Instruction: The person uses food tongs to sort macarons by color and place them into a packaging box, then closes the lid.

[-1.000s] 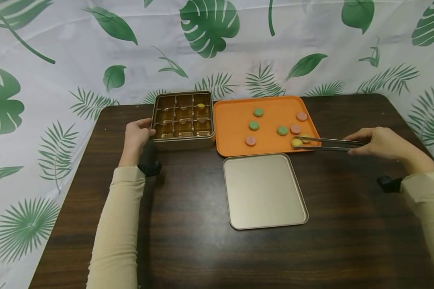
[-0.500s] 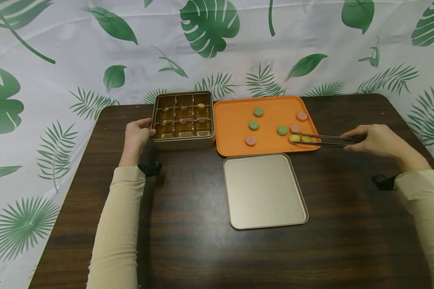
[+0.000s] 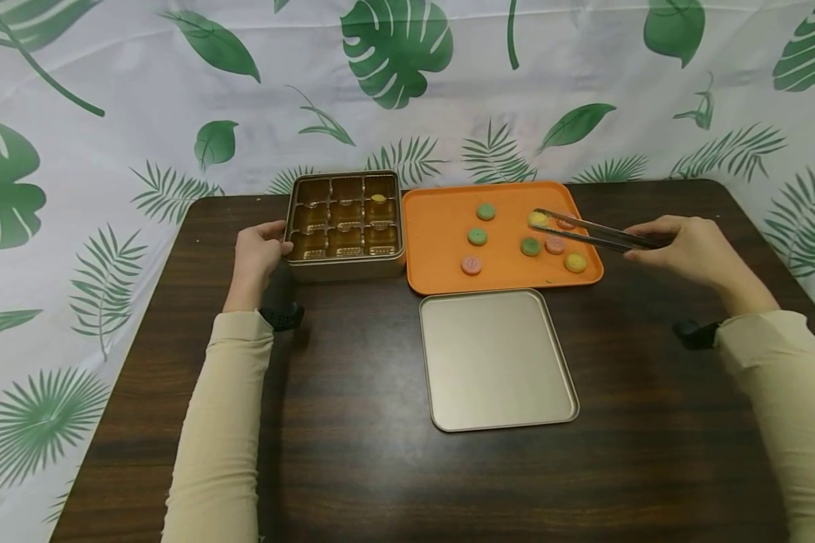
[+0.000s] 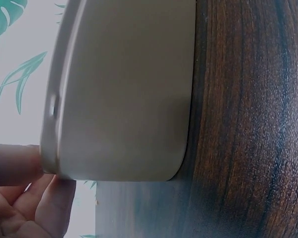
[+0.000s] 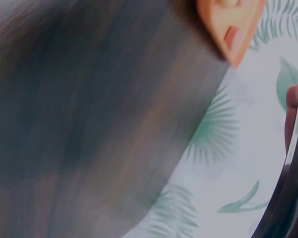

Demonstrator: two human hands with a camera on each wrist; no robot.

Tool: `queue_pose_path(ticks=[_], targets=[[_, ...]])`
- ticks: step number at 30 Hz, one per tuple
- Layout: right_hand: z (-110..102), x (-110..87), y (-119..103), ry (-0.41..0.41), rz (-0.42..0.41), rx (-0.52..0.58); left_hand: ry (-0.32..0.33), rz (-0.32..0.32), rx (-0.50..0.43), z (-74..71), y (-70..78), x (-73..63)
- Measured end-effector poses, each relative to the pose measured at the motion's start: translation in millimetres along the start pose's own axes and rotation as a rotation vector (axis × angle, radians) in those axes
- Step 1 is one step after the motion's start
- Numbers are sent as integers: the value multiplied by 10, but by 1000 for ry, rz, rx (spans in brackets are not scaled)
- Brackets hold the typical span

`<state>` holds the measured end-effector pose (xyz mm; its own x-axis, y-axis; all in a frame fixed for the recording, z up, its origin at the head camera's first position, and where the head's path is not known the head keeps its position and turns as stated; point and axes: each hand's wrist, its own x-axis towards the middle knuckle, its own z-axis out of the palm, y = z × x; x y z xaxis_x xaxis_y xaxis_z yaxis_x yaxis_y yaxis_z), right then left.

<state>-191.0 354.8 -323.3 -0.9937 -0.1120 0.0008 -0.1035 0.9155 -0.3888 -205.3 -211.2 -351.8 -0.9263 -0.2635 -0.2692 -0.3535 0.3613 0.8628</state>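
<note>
My left hand [image 3: 256,256] pinches the left rim of a square gold tin [image 3: 346,271]. In the left wrist view, the thumb and fingers [image 4: 54,208] meet at the tin's corner. A brown divided insert [image 3: 345,215] fills the tin, with a yellow macaron [image 3: 378,199] in its back right compartment. My right hand [image 3: 689,249] holds metal tongs [image 3: 601,233] whose tips grip another yellow macaron [image 3: 537,218] above the orange tray [image 3: 441,219]. Beneath and around the tongs lie green macarons [image 3: 531,246], pink macarons [image 3: 555,245] and one yellow macaron [image 3: 575,262].
A flat gold lid [image 3: 499,362] lies in front of the tray on the dark wooden table [image 3: 353,452]. The tray stands against the tin's right side. Behind the table hangs a white leaf-patterned cloth [image 3: 278,90].
The tongs have closed on one yellow macaron and carried it up, back and left, leaving the other yellow one on the tray. My left hand has stayed on the tin.
</note>
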Motion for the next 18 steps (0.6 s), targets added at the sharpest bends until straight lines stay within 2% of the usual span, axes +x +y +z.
queue_pose_path(ticks=[3, 9, 18], targets=[[6, 46, -116, 33, -12, 57, 0, -2, 12, -1, 4, -9], [64, 169, -422, 36, -35, 130, 1, -3, 16, -4, 14, -18], [171, 385, -967, -39, -69, 195, 7, 0, 2, -1, 13, -15]])
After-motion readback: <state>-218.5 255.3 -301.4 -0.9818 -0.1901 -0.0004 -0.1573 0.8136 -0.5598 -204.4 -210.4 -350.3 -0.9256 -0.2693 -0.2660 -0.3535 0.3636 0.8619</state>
